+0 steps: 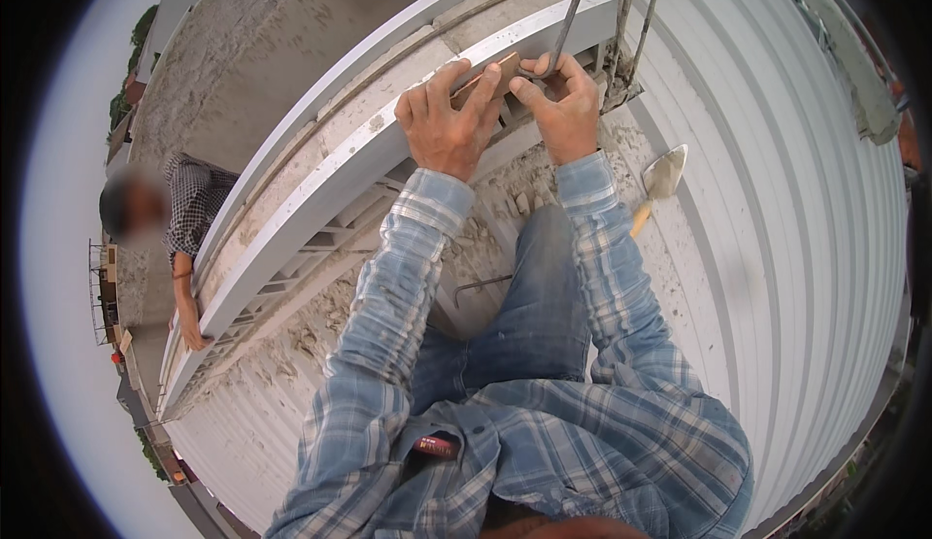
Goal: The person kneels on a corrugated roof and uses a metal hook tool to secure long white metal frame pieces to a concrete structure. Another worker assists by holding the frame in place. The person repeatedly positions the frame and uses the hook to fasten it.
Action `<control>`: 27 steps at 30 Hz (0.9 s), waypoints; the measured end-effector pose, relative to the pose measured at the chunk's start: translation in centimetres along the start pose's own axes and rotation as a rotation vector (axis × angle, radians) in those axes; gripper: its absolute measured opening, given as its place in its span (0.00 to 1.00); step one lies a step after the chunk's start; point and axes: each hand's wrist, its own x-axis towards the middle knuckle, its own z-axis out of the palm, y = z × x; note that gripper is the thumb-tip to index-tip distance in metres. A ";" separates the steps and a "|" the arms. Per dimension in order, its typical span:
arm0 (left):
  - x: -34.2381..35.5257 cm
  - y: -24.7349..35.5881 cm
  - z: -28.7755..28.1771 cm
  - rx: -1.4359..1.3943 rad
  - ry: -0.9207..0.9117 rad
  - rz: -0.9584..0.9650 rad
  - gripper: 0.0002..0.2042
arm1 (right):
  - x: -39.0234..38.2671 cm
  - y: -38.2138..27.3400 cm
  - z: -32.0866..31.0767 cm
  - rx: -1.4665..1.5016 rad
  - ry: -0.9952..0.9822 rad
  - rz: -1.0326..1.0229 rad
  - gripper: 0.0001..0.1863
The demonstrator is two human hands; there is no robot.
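Note:
My left hand has its fingers and thumb closed around a small flat brown piece of wood, which lies against the long pale metal beam. Just beside it, my right hand pinches the lower, bent end of a thin steel rod. That bent end touches or nearly touches the wood; the exact contact is hidden by my fingers. The beam runs along the top of a wall, from the upper right down to the lower left.
A trowel with a yellow handle lies right of my right forearm on ribbed metal sheeting. Another bent rod rests by my knee among mortar crumbs. At far left a person in a checked shirt has a hand on the beam. Upright bars stand at the beam's end.

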 end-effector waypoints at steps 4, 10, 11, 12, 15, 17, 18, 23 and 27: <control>-0.1 0.2 0.4 0.019 -0.017 -0.025 0.26 | 0.3 -0.4 -0.1 -0.006 0.012 0.048 0.12; -0.2 1.1 0.5 0.018 -0.007 -0.082 0.30 | 0.5 -0.6 -0.2 0.061 0.021 0.083 0.11; -0.2 1.1 0.7 0.018 0.009 -0.083 0.30 | 0.5 -0.5 -0.2 0.104 0.027 0.085 0.11; -0.2 1.2 0.7 0.015 0.002 -0.085 0.29 | 0.5 -0.5 -0.2 0.108 0.037 0.099 0.10; -0.2 1.4 0.5 0.010 -0.014 -0.095 0.28 | 0.3 -0.5 -0.1 0.108 0.053 0.133 0.10; -0.3 1.5 0.6 0.011 -0.018 -0.108 0.28 | 0.0 -0.2 0.0 0.095 0.047 0.144 0.09; -0.2 1.5 0.6 0.007 -0.017 -0.109 0.27 | -0.1 -0.1 0.1 0.118 0.051 0.141 0.09; -0.2 1.5 0.7 0.004 0.002 -0.119 0.24 | -0.5 -0.1 0.5 0.128 0.049 0.115 0.08; -0.2 1.6 0.9 0.011 -0.003 -0.107 0.24 | -0.5 -0.4 0.4 0.144 0.067 0.143 0.08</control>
